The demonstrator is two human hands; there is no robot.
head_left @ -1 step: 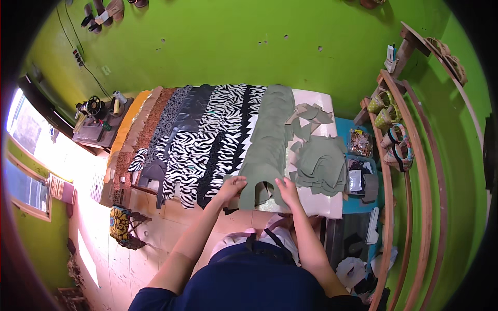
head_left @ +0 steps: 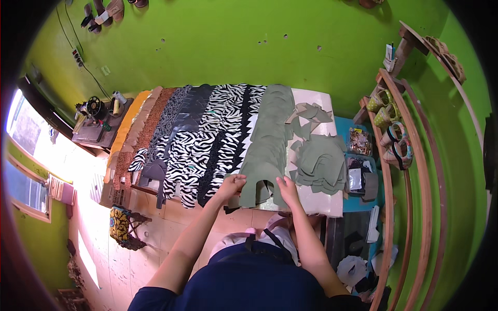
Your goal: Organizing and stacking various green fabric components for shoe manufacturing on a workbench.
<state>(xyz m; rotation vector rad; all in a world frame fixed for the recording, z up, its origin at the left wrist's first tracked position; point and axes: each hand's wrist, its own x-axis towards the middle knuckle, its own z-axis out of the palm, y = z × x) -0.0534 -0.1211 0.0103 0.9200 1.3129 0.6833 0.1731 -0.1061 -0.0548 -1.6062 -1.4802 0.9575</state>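
At the table's front edge I hold a U-shaped olive-green cut piece, flat, with its arch away from me and its two legs toward me. My left hand is closed on its left side. My right hand pinches the right leg. Beyond the piece runs a long overlapping row of similar green pieces. A stack of curved green pieces lies to the right of my right hand. Smaller green offcuts are scattered behind that stack.
Rows of zebra-print pieces, black, brown and yellow ones cover the table's left. A sewing machine stands far left, a patterned stool below. At right are plastic tubs and a wooden rack with sandals.
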